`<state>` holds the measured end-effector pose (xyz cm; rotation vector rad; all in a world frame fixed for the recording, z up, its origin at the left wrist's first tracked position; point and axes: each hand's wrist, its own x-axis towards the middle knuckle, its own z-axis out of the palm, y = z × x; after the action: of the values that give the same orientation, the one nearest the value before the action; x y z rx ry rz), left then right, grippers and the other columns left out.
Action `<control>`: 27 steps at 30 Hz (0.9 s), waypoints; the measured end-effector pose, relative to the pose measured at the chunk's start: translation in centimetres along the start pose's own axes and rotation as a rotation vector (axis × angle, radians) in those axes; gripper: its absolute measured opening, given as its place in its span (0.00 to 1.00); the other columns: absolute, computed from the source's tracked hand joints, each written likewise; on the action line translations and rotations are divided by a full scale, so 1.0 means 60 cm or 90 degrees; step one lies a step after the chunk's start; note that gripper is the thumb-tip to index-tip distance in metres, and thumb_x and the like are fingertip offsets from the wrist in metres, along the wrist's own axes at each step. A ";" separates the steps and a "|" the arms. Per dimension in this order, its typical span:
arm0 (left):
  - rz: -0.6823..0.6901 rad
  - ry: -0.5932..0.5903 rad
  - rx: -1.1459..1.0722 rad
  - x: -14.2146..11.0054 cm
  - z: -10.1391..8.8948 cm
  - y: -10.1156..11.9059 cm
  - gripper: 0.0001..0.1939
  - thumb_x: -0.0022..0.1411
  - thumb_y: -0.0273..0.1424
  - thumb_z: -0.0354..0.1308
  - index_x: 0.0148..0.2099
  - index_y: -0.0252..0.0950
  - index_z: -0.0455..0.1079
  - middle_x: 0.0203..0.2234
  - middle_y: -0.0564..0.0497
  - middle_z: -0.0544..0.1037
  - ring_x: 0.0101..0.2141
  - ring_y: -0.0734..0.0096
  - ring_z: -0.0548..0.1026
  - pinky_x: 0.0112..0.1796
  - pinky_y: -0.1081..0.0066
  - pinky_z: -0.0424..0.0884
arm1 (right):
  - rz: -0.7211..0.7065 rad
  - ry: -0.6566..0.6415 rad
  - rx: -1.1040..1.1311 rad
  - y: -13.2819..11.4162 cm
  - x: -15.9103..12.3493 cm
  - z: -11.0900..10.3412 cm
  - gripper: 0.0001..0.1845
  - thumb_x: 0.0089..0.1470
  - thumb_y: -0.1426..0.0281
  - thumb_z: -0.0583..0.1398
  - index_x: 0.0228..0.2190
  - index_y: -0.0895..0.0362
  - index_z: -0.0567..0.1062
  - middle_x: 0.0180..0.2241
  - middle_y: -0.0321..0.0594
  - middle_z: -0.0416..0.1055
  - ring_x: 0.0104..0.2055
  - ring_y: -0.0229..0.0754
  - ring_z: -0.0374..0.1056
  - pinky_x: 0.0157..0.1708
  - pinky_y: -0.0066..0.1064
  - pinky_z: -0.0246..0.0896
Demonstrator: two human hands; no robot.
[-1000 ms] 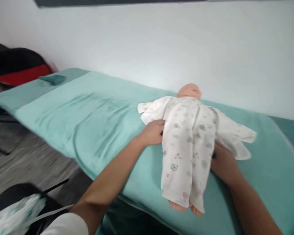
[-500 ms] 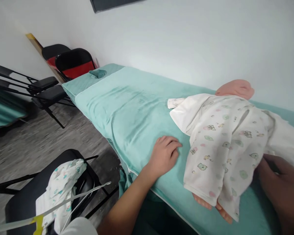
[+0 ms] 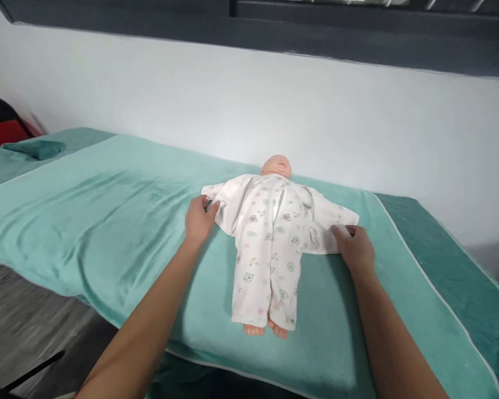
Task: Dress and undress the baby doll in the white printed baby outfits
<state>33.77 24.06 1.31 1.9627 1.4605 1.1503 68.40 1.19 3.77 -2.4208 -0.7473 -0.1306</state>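
A baby doll (image 3: 276, 165) lies on its back with its head toward the wall and its feet toward me. It wears patterned white baby trousers (image 3: 253, 266), with the toes poking out below. A white baby shirt (image 3: 322, 221) spreads out to both sides, its sleeves stretched outward. My left hand (image 3: 199, 221) is at the edge of the left-side sleeve, thumb and fingers curled around the cloth. On the other side my right hand (image 3: 355, 246) pinches the shirt near its lower outer corner. The fingertips of both hands are partly hidden.
A light green sheet (image 3: 120, 221) covers the bed, with creases on the left and darker green ends. Behind it stands a white wall (image 3: 149, 94) below a dark window frame (image 3: 149, 25). A black and red chair (image 3: 4, 130) is at far left.
My view has swung right and now centres the doll. My left hand has moved from the sheet to the shirt sleeve. My right hand has gone from beside the trousers to the shirt's other side.
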 end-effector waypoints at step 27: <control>-0.076 -0.084 -0.427 0.030 0.023 0.059 0.16 0.57 0.40 0.65 0.29 0.38 0.62 0.20 0.60 0.60 0.23 0.77 0.58 0.26 0.73 0.55 | -0.186 -0.252 0.846 -0.179 -0.017 -0.008 0.08 0.60 0.61 0.64 0.32 0.51 0.77 0.37 0.38 0.76 0.36 0.40 0.71 0.33 0.31 0.67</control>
<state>37.09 24.67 3.83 1.4320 0.9364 1.2246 61.75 7.57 9.40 -1.0624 -0.9261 0.5737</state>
